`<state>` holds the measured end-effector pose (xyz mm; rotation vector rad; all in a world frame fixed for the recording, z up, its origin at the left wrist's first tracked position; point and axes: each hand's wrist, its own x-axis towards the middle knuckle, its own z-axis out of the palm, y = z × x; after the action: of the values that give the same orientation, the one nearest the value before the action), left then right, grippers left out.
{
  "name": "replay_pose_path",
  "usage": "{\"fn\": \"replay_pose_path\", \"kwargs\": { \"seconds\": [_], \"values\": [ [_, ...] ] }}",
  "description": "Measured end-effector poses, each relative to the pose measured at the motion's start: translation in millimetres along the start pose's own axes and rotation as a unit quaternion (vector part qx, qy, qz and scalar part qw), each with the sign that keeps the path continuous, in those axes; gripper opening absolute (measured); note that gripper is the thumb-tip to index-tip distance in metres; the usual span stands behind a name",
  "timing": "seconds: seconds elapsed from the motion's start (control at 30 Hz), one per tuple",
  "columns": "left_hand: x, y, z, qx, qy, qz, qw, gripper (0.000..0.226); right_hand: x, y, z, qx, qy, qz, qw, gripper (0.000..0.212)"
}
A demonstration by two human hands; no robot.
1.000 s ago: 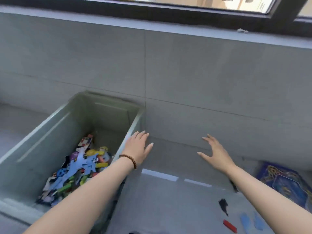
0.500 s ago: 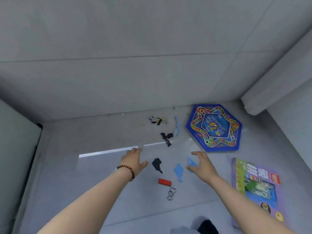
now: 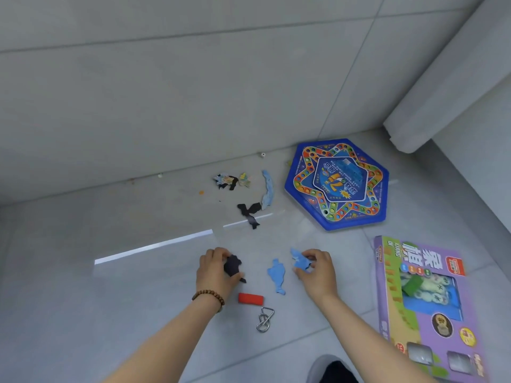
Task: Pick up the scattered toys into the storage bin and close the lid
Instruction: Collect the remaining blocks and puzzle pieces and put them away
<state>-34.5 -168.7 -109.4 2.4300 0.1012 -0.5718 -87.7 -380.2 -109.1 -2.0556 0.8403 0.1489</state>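
Flat toy pieces lie scattered on the grey floor. My left hand grips a black flat piece with curled fingers. My right hand pinches a light blue flat piece. Between the hands lies another blue piece. A red block and a metal ring puzzle sit just below the hands. Farther off are a black piece, a long blue piece and a small cluster of printed pieces. The storage bin is out of view.
A blue hexagonal game board lies against the wall at the right. A purple game box lies on the floor at far right. A small die sits by the wall. A grey ledge rises at the upper right.
The view swung right from the bin to the floor. Both open hands came down onto the floor; the left took hold of a black piece, the right a blue one.
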Motion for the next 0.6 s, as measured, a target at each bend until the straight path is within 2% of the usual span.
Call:
{"fn": "replay_pose_path", "kwargs": {
  "seconds": [0.1, 0.17, 0.27, 0.33, 0.43, 0.5, 0.53, 0.6],
  "values": [
    [-1, -3, 1, -0.029, -0.002, 0.008, 1.0, 0.045, 0, 2, 0, 0.028, -0.005, 0.017, 0.999, 0.031],
    [0, -3, -2, -0.09, -0.017, -0.002, 0.996, 0.046, -2, 0, 0, 0.072, -0.015, 0.038, 0.997, 0.029],
    [0, -1, -9, -0.229, -0.059, -0.025, 0.971, 0.021, -1, -6, 1, 0.133, -0.017, 0.046, 0.99, 0.021],
    [1, 1, -12, -0.34, -0.099, -0.057, 0.933, 0.017, -3, -19, 1, 0.188, -0.021, 0.05, 0.981, 0.016],
    [-1, 9, -18, -0.515, -0.197, -0.172, 0.816, 0.025, -11, -49, 4, 0.272, -0.115, 0.047, 0.954, 0.012],
    [-3, 14, -20, -0.57, -0.243, -0.223, 0.752, 0.031, -15, -59, 10, 0.254, -0.177, 0.025, 0.951, 0.014],
    [-4, 17, -21, -0.585, -0.25, -0.235, 0.735, 0.034, -14, -59, 12, 0.228, -0.174, 0.014, 0.958, 0.013],
    [-2, 20, -20, -0.59, -0.23, -0.231, 0.739, 0.026, -10, -49, 12, 0.139, -0.109, -0.011, 0.984, 0.016]
  ]
}}
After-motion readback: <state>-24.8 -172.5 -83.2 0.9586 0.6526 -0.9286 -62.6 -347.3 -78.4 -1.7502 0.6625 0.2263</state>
